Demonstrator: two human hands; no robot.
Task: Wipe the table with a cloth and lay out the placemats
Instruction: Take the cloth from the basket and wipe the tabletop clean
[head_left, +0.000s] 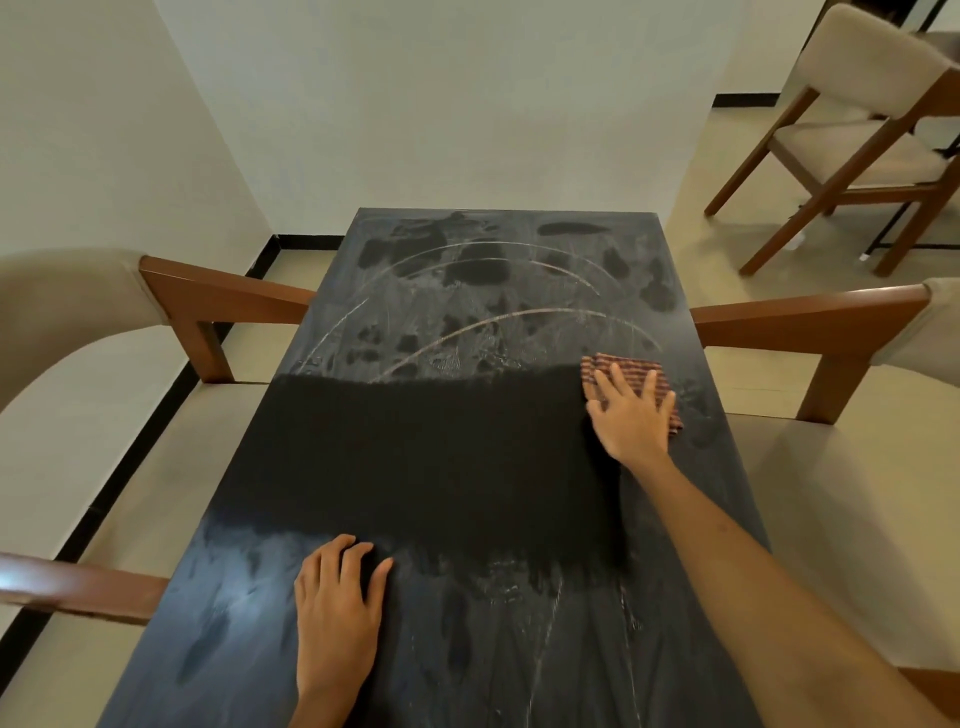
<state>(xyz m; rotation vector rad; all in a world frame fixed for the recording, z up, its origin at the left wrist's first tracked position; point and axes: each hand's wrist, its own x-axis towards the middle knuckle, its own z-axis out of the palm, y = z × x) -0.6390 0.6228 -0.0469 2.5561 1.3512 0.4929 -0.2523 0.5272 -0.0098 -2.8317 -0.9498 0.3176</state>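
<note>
A dark rectangular table (337, 467) stretches away from me, dusty and streaked at the far end and near edge, with a clean black band across its middle. A folded striped reddish cloth (631, 371) lies near the table's right edge at the end of that band. My right hand (631, 415) presses flat on the cloth with fingers spread. My left hand (337, 608) rests on the near part of the table, fingers slightly bent, holding nothing. No placemats are in view.
Cushioned wooden armchairs stand close on both sides: one at the left (78, 322) and one at the right (857, 322), with their arms near the table edges. Another chair (862, 124) stands apart at the back right. A white wall lies beyond the table's far end.
</note>
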